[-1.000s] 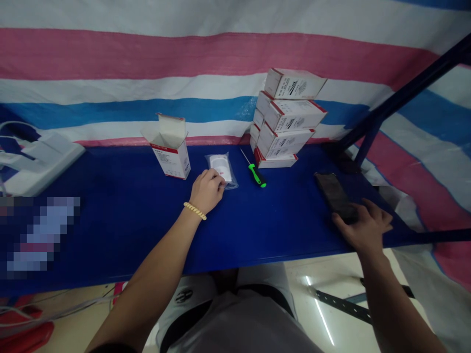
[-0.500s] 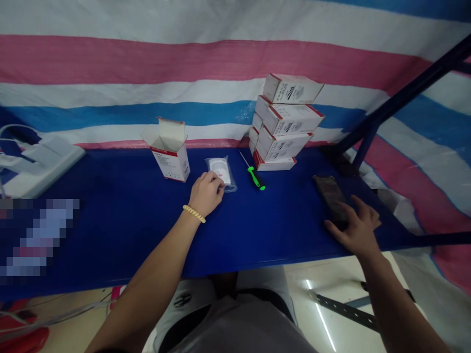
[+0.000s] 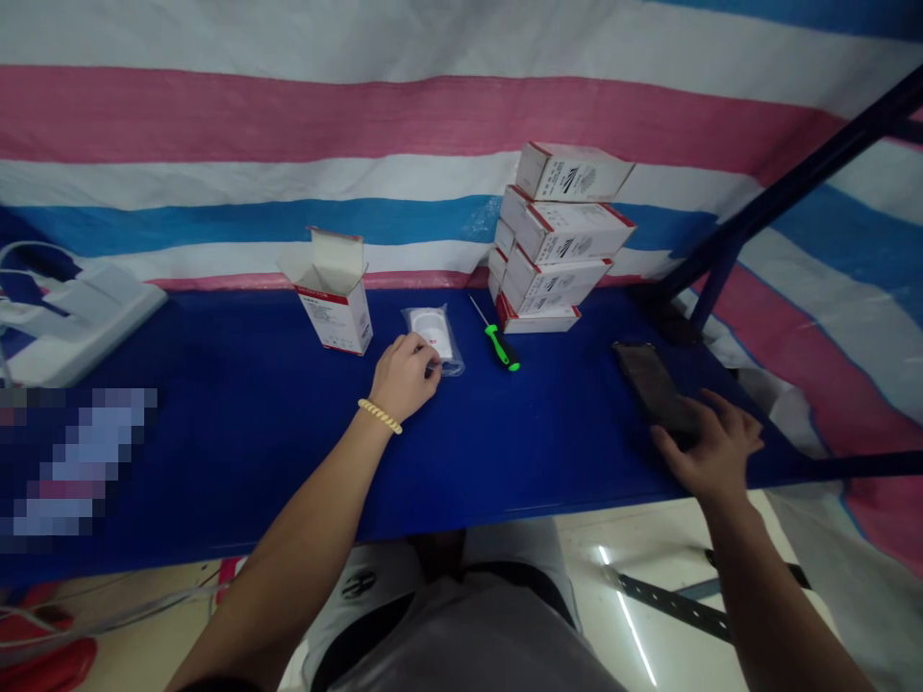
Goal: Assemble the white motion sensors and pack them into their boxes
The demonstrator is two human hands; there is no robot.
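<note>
My left hand (image 3: pixel 408 376), with a yellow twisted band at the wrist, rests at the lower left edge of a white item in a clear plastic bag (image 3: pixel 436 336). Its fingers are curled; whether they pinch the bag is hard to see. My right hand (image 3: pixel 710 444) is over the near end of a dark phone (image 3: pixel 655 384) lying flat, thumb and fingers spread apart. An opened white and red box (image 3: pixel 336 317) stands left of the bag, flaps up. To the bag's right lies a green and black screwdriver (image 3: pixel 503 348).
Several white boxes (image 3: pixel 569 231) are stacked at the back of the blue table (image 3: pixel 548 452). A white power strip (image 3: pixel 87 322) with plugs sits at the far left. Blue metal frame bars (image 3: pixel 785 187) rise at the right. Striped sheeting hangs behind.
My right hand has shifted slightly right and down over the phone's near end. My left hand and the bagged item are nearly where they were.
</note>
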